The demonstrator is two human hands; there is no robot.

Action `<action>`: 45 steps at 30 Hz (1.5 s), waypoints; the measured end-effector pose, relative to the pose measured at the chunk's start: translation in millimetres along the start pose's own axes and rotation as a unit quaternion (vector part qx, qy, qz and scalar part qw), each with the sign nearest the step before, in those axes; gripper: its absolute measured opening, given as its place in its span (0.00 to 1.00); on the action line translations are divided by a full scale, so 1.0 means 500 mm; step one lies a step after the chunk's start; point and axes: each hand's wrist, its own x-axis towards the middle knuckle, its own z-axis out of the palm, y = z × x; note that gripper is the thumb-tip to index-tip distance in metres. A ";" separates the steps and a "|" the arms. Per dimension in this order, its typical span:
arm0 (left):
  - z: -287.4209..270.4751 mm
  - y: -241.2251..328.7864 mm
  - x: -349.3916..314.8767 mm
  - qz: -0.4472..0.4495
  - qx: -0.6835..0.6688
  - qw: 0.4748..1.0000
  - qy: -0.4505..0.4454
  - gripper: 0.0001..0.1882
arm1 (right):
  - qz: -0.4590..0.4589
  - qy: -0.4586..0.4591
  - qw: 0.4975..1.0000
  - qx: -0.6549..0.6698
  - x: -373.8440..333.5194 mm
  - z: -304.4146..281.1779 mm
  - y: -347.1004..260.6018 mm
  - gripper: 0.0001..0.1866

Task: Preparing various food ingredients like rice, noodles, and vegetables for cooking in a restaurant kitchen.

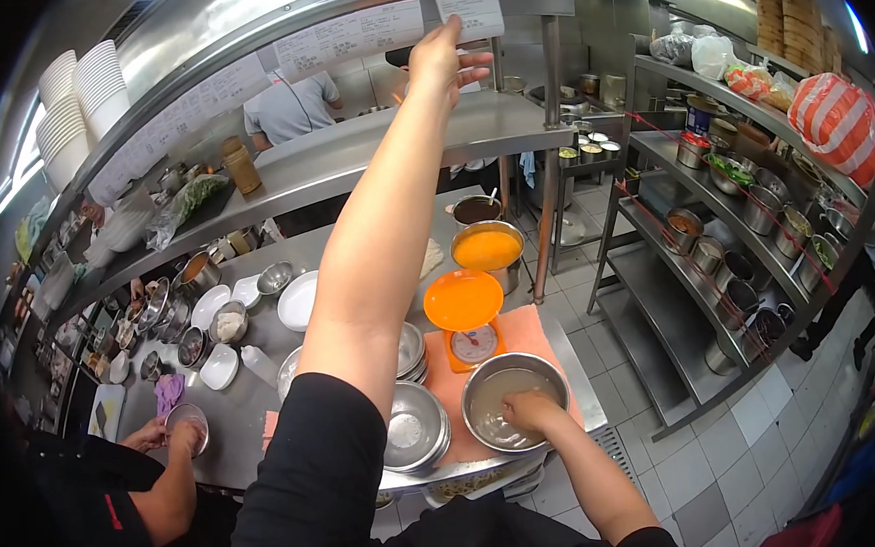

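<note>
My left hand [437, 65] is raised to the overhead rail, fingers apart. One fingertip touches a white paper slip [470, 16] hanging there. Below, my right hand [532, 412] dips into a metal bowl [561, 374] of cloudy liquid; its fingertips are hidden, so whether they grip anything does not show. The bowl sits on a pink cloth [521, 331]. Behind it stands a kitchen scale [475, 342] with an orange pan [464, 300]. Stacked metal bowls [414, 425] are left of my right hand.
Farther back are a pot of orange liquid [487, 244] and a pot of dark sauce [476, 209]. A co-worker's hands [172, 432] hold a bowl at left. A steel shelf [548, 116] spans the counter; a loaded rack [699, 288] stands right.
</note>
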 end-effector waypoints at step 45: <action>-0.061 -0.430 -0.904 -0.287 0.609 0.682 -0.285 0.17 | 0.020 0.376 0.925 0.052 -0.109 -0.007 0.008 0.04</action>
